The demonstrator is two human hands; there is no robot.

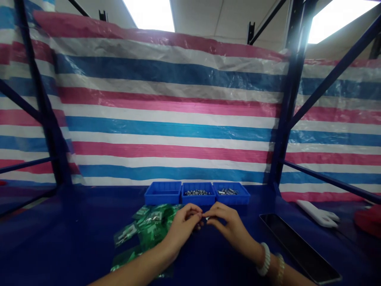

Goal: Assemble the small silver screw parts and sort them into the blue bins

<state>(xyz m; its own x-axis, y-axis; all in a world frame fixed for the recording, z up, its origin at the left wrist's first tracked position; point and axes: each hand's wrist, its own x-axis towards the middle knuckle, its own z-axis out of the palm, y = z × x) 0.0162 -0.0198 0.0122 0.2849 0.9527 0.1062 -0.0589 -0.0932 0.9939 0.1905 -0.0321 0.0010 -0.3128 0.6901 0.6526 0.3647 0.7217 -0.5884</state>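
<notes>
My left hand (183,226) and my right hand (228,224) meet fingertip to fingertip above the blue surface, just in front of the bins. Thumb and fingers of the right hand pinch a small shiny piece (207,218), too small to name. The left hand's fingers are curled in against its thumb; what they hold, if anything, is hidden. Beside and partly beneath the left forearm lies a pile of small clear-and-green plastic bags (151,230), some with metal bits inside. The right wrist wears a white coil band and a beaded bracelet.
Along the back stand three blue bins: the left bin (163,198) shows no parts, the middle bin (198,200) holds small metal parts, the right bin (232,198) metal cylinders. At right lie a black phone-like slab (297,246), a white device (317,214) and a red object (368,220).
</notes>
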